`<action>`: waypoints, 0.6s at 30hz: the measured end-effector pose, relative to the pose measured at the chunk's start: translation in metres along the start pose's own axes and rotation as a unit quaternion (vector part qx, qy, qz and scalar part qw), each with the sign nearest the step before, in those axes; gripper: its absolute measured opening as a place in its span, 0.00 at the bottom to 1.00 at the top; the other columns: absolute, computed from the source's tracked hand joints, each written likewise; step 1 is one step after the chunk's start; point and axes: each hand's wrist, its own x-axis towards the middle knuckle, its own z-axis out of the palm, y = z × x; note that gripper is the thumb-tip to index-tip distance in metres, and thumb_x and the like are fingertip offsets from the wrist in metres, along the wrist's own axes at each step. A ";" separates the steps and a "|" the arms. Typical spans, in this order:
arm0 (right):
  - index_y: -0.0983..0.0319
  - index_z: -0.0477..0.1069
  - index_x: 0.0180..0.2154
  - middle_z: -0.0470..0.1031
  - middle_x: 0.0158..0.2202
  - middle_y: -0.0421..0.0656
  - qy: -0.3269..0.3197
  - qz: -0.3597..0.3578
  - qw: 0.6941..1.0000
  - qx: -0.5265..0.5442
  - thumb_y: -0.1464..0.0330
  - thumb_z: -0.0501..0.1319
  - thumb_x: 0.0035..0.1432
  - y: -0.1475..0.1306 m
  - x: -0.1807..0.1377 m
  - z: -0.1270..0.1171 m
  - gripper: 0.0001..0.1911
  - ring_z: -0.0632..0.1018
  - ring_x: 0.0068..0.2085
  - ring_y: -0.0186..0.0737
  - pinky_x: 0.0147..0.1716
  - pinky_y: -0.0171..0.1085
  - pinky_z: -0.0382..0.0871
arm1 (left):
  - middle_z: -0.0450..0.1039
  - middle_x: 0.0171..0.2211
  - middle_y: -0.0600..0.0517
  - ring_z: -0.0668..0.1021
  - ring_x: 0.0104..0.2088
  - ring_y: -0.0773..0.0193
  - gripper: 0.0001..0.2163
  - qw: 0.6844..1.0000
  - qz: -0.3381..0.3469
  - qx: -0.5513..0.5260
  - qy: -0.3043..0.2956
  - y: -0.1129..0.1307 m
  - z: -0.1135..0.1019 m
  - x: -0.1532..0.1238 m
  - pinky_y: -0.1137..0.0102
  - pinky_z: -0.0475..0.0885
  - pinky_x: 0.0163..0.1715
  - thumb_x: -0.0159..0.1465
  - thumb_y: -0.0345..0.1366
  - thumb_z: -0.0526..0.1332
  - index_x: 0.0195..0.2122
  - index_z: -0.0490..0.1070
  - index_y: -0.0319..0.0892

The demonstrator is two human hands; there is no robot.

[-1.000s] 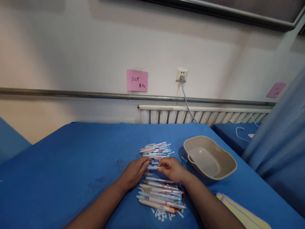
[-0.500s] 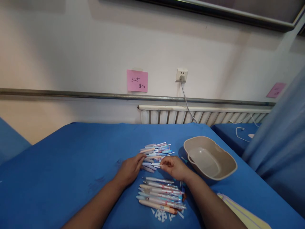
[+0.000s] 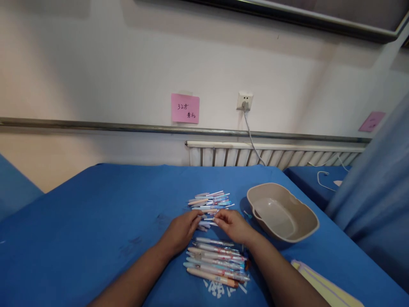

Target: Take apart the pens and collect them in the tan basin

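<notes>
My left hand (image 3: 182, 230) rests at the left ends of a small group of pale pen barrels (image 3: 203, 226), its fingers bent together. Whatever lies between its fingertips is hidden. Facing it, my right hand (image 3: 235, 227) pinches the end of a thin white stick (image 3: 209, 219), which looks like a pen refill. Just beyond both hands lies a pile of pens and white sticks (image 3: 211, 200) in pastel colours. Nearer to me, several pens (image 3: 217, 262) lie side by side in a row, with small white pieces (image 3: 217, 288) below them.
A beige plastic basin (image 3: 283, 211) stands right of my right hand, with a small teal piece (image 3: 248, 214) beside it. A yellow packet (image 3: 322, 283) lies at the front right. Blue cloth (image 3: 96, 238) covers the table, which meets a wall with a radiator (image 3: 230, 155).
My left hand has shifted slightly right, over the pen barrels and closer to my right hand. The right hand has stayed almost in place with its pinch.
</notes>
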 end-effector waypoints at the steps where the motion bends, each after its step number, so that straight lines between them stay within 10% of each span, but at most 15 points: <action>1: 0.61 0.70 0.33 0.70 0.25 0.37 -0.010 -0.004 1.000 0.012 0.64 0.56 0.56 -0.002 -0.001 0.002 0.08 0.67 0.26 0.31 0.26 0.29 0.59 | 0.76 0.39 0.51 0.76 0.39 0.61 0.12 1.000 0.005 -0.011 -0.004 0.002 0.002 -0.001 0.70 0.68 0.39 0.66 0.39 0.48 0.45 0.68 0.46; 14: 0.63 0.68 0.30 0.65 0.21 0.35 -0.048 0.041 0.994 0.094 0.67 0.60 0.52 0.022 -0.001 -0.019 0.06 0.65 0.23 0.29 0.24 0.29 0.58 | 0.76 0.38 0.49 0.77 0.38 0.58 0.16 0.980 -0.128 0.047 0.147 -0.038 -0.022 0.009 0.67 0.68 0.39 0.65 0.41 0.45 0.45 0.68 0.41; 18: 0.62 0.70 0.30 0.69 0.25 0.36 -0.046 -0.004 0.999 -0.002 0.65 0.59 0.53 0.014 -0.003 -0.018 0.06 0.67 0.26 0.30 0.26 0.29 0.59 | 0.75 0.39 0.50 0.76 0.39 0.59 0.14 0.994 -0.067 0.020 0.078 -0.024 -0.013 0.006 0.69 0.68 0.39 0.65 0.42 0.48 0.44 0.69 0.44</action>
